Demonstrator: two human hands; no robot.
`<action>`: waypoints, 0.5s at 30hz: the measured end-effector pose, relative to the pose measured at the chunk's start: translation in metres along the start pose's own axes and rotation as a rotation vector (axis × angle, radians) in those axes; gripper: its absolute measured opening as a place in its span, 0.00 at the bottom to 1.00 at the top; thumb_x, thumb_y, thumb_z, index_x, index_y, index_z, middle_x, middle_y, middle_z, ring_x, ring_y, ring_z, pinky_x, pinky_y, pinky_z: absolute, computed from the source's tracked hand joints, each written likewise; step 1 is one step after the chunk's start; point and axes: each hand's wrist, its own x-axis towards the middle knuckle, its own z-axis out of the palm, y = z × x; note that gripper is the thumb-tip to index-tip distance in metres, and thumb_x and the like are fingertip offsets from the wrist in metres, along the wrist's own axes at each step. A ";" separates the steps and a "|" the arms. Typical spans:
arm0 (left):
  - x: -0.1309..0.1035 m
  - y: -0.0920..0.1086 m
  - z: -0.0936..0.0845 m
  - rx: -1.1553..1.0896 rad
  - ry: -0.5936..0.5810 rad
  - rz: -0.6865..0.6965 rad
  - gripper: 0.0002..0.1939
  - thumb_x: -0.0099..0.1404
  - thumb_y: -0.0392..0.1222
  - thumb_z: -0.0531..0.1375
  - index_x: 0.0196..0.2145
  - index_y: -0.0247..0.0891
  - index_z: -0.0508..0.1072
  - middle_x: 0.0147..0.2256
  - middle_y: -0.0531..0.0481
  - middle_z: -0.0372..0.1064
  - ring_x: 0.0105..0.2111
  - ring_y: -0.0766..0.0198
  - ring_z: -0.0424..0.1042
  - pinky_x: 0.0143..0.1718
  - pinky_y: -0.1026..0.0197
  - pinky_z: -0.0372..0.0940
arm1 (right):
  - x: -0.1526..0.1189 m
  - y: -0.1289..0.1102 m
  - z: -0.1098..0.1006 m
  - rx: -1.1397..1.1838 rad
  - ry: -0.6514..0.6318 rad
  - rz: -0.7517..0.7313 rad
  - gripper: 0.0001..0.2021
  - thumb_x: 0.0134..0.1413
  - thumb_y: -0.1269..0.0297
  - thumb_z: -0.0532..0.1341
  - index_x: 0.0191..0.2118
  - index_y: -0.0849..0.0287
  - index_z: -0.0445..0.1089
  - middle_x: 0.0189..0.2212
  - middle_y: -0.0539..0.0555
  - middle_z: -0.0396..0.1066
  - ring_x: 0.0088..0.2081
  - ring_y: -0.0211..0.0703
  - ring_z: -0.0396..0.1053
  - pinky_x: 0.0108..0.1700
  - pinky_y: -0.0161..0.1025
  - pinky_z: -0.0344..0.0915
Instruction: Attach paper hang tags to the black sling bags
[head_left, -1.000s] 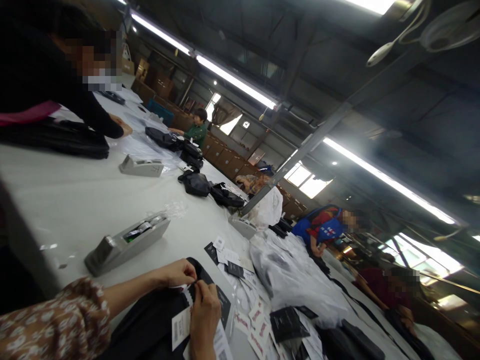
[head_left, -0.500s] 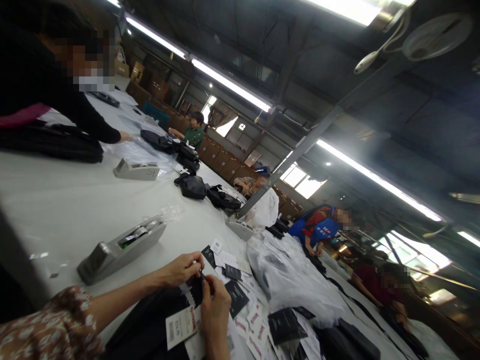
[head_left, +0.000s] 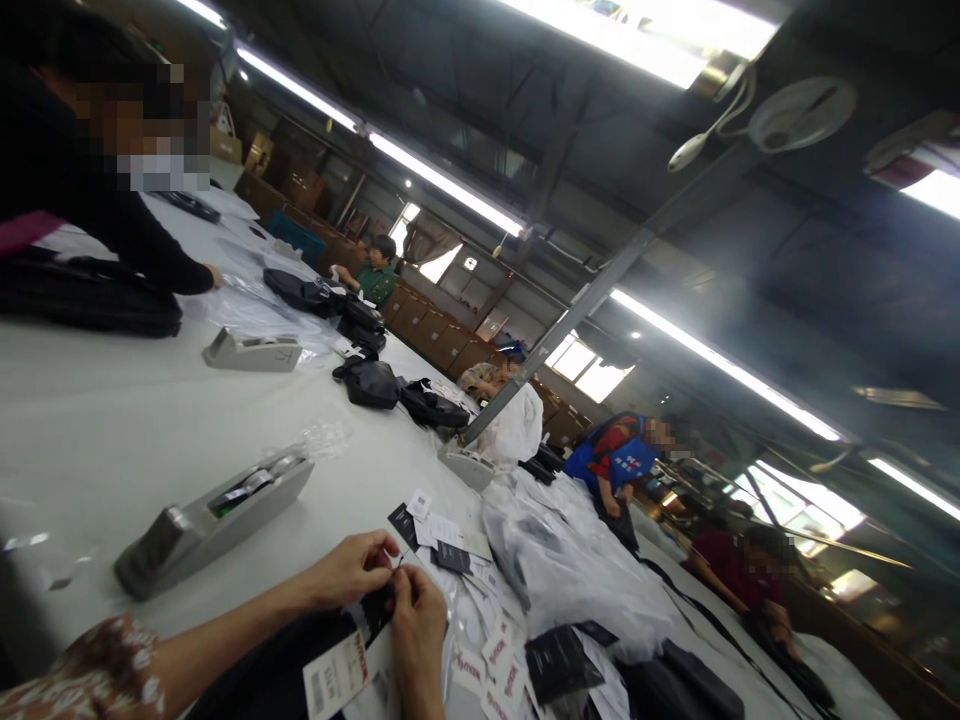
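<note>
Cord (head_left: 400, 562), thin and dark, shows between left hand (head_left: 351, 572) and right hand (head_left: 418, 612), both pinching it, where thicker black material showed earlier, above a black item (head_left: 277, 657) with a white tag (head_left: 336, 680) at the white table (head_left: 180, 430).

A black item (head_left: 266, 662) lies partly hidden, a white, red-lettered, barcoded tag (head_left: 337, 676) slanting over it.
</note>
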 end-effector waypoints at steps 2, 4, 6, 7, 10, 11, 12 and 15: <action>-0.001 0.000 0.002 0.044 0.009 0.006 0.09 0.53 0.39 0.56 0.33 0.35 0.72 0.26 0.53 0.70 0.27 0.66 0.67 0.29 0.67 0.60 | 0.000 0.004 0.001 -0.002 -0.006 0.014 0.14 0.56 0.61 0.52 0.29 0.60 0.72 0.22 0.51 0.71 0.25 0.39 0.67 0.28 0.32 0.59; -0.001 0.001 0.002 0.091 0.027 -0.003 0.09 0.53 0.39 0.56 0.30 0.34 0.74 0.26 0.53 0.71 0.27 0.66 0.68 0.29 0.67 0.60 | -0.001 0.010 0.004 -0.018 0.013 0.008 0.14 0.57 0.61 0.52 0.30 0.60 0.72 0.23 0.51 0.71 0.25 0.39 0.68 0.29 0.32 0.59; -0.001 0.004 0.003 0.144 0.049 -0.012 0.10 0.54 0.39 0.55 0.30 0.34 0.75 0.24 0.53 0.71 0.26 0.66 0.67 0.29 0.66 0.59 | -0.002 0.015 0.006 -0.046 0.035 -0.003 0.13 0.58 0.61 0.52 0.30 0.59 0.71 0.23 0.52 0.71 0.26 0.39 0.68 0.29 0.32 0.59; -0.001 0.005 0.003 0.173 0.060 -0.008 0.10 0.54 0.39 0.55 0.29 0.34 0.76 0.24 0.53 0.71 0.26 0.66 0.67 0.28 0.66 0.58 | -0.003 0.017 0.007 -0.063 0.043 -0.010 0.13 0.58 0.61 0.51 0.30 0.59 0.71 0.23 0.52 0.71 0.26 0.40 0.68 0.29 0.32 0.59; -0.003 0.008 0.006 0.252 0.080 0.021 0.10 0.55 0.39 0.54 0.27 0.34 0.75 0.24 0.53 0.71 0.26 0.66 0.67 0.28 0.66 0.57 | -0.004 0.020 0.010 -0.117 0.067 -0.049 0.13 0.59 0.62 0.51 0.30 0.59 0.70 0.25 0.53 0.72 0.28 0.41 0.68 0.31 0.33 0.59; -0.003 0.008 0.007 0.277 0.091 0.027 0.10 0.56 0.39 0.53 0.27 0.35 0.74 0.24 0.53 0.70 0.25 0.66 0.66 0.27 0.66 0.56 | -0.005 0.020 0.011 -0.132 0.074 -0.063 0.13 0.59 0.62 0.51 0.30 0.59 0.69 0.26 0.54 0.72 0.29 0.41 0.68 0.31 0.34 0.59; -0.004 0.008 0.009 0.296 0.103 0.030 0.10 0.56 0.39 0.53 0.26 0.35 0.73 0.23 0.53 0.70 0.25 0.66 0.66 0.27 0.66 0.56 | -0.005 0.019 0.011 -0.142 0.080 -0.077 0.13 0.60 0.62 0.51 0.30 0.59 0.69 0.27 0.54 0.71 0.30 0.41 0.68 0.32 0.34 0.59; -0.003 0.006 0.013 0.302 0.151 0.034 0.09 0.57 0.40 0.52 0.25 0.36 0.70 0.23 0.53 0.69 0.25 0.66 0.65 0.28 0.65 0.56 | -0.006 0.019 0.013 -0.144 0.114 -0.094 0.13 0.60 0.62 0.50 0.30 0.58 0.67 0.28 0.54 0.71 0.31 0.42 0.68 0.34 0.35 0.59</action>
